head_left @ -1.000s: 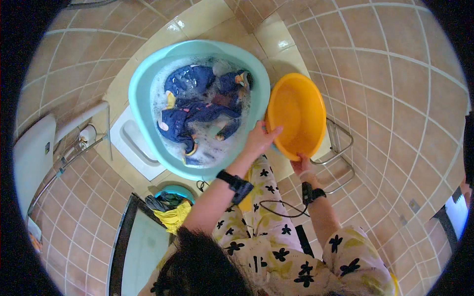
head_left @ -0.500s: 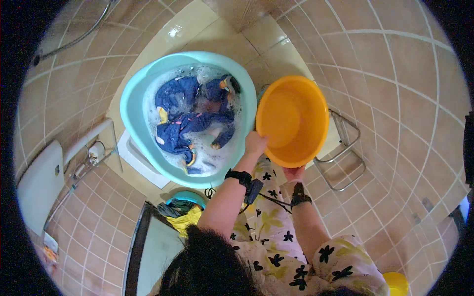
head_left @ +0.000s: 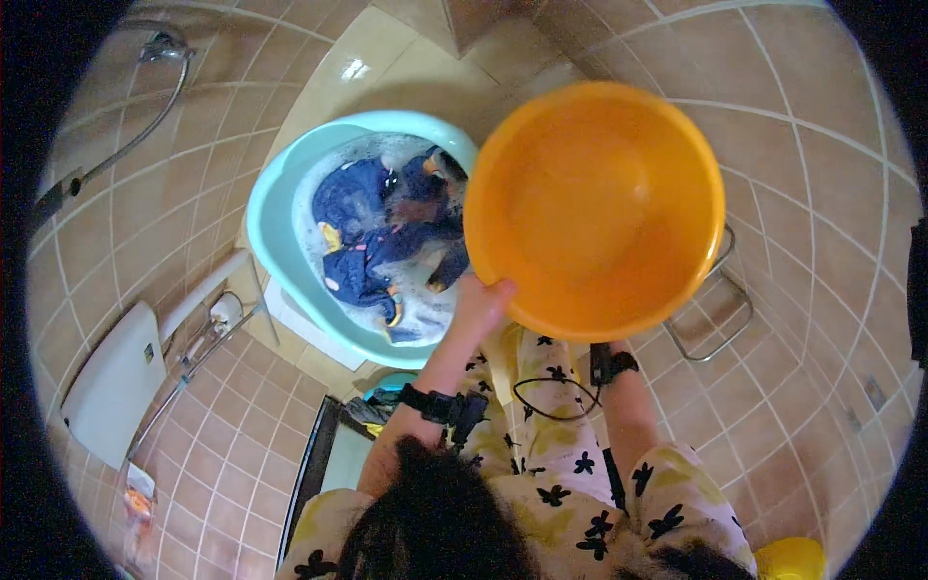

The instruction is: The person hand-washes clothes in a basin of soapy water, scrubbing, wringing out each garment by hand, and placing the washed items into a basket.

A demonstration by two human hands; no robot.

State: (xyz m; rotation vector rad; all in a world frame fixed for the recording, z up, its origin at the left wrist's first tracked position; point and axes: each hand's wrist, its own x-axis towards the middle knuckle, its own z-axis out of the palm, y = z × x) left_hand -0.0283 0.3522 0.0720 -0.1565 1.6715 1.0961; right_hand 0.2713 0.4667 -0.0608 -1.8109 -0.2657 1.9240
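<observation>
Both my hands hold an orange plastic basin [head_left: 594,208], raised with its open top facing up. My left hand [head_left: 483,302] grips its near left rim, the thumb over the edge. At the near side, my right hand [head_left: 620,346] is mostly hidden beneath the basin, with only a bit by the wrist showing. Left of it stands a big light-blue tub [head_left: 275,217] of foamy water. Soaked dark-blue clothes [head_left: 362,198] with yellow and orange trim lie in that tub. The orange basin covers part of the tub's right rim.
A metal rack [head_left: 710,353] stands at the right, partly behind the basin. At the left are a white toilet lid [head_left: 116,382] and a shower hose [head_left: 145,135] on the tiled wall. A small blue basin of laundry [head_left: 372,411] sits below the tub. A yellow container [head_left: 791,559] is at lower right.
My hands have lifted the orange basin upward, so it looks larger and now overlaps the tub's right side. My right hand has slipped further out of sight under it.
</observation>
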